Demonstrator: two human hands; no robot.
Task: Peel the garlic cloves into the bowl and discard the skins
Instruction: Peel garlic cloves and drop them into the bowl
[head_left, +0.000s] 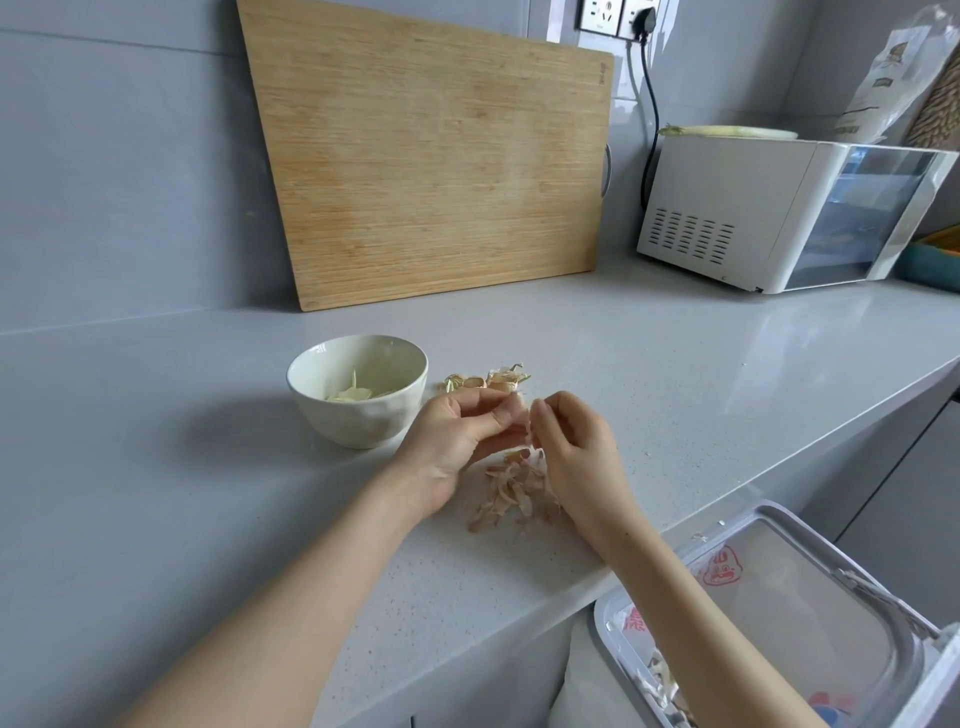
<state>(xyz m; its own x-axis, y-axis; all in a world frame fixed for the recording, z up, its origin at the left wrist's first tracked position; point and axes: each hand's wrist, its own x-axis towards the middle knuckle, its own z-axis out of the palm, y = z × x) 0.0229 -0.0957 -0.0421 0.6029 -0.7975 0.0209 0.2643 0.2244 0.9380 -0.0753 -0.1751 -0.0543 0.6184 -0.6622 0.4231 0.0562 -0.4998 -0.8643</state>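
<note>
My left hand and my right hand meet above the counter, fingertips pinched together on a garlic clove that is mostly hidden between them. A white bowl stands just left of my left hand and holds peeled pale cloves. Behind my hands lie a few unpeeled cloves with loose papery skin. A heap of pinkish skins lies on the counter below and between my hands.
A wooden cutting board leans on the back wall. A white appliance stands at the right rear. Below the counter's front edge at the right stands an open bin lined with a bag, holding some skins.
</note>
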